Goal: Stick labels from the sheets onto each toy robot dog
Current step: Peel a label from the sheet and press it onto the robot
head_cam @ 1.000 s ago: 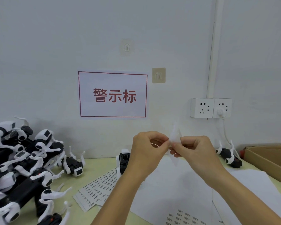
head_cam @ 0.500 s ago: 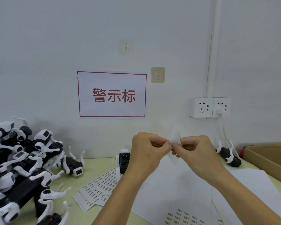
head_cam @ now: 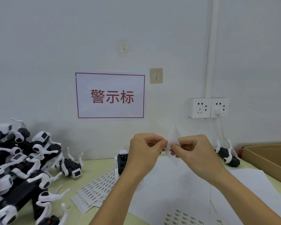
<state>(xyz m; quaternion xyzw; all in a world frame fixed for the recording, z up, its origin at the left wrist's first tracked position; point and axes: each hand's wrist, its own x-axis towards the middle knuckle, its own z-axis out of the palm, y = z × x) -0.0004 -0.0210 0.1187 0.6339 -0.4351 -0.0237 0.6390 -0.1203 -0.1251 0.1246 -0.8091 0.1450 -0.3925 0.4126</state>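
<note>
Here the left hand (head_cam: 146, 153) and right hand (head_cam: 195, 151) pinch a small white label strip (head_cam: 173, 137) between fingertips, raised above the pale green desk (head_cam: 94, 164). Black-and-white toy robot dogs (head_cam: 19, 168) are piled at left, beside printed label sheets (head_cam: 96, 189).

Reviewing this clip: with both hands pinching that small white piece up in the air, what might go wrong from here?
1. The left hand and right hand pinch the small white piece between fingertips; it may curl, tear or stick to a finger.
2. It is held above the table, away from any dog; if dropped, it may be hard to spot on the white sheets below.
3. The toy dogs lie piled at the left; pulling one out might tumble others.
</note>
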